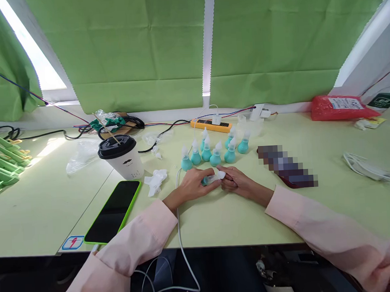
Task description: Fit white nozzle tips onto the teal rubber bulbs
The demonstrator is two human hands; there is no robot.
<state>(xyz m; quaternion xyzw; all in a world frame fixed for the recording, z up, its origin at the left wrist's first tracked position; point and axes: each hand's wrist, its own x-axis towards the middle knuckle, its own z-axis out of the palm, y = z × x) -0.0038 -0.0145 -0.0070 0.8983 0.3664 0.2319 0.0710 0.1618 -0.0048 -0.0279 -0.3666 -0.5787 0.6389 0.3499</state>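
Observation:
Lying across the fingers of my left hand (194, 184) is a nasal aspirator (212, 178) with a teal bulb, a clear body and a white tip pointing right. That hand is closed around it just above the table. My right hand (236, 181) meets it from the right, its fingers curled and pinched against the white tip. Parts of the aspirator are hidden by my fingers. Right behind my hands, several similar teal aspirators (206, 153) stand upright on their bulbs in a loose cluster.
To the left are a lidded paper cup (125, 163), a green-cased phone (115, 211) and crumpled tissue (156, 182). A white cable (179, 225) runs past my left wrist. Behind sits an orange power strip (210, 125). A blurred dark red object (286, 167) and a white mask (372, 167) lie right.

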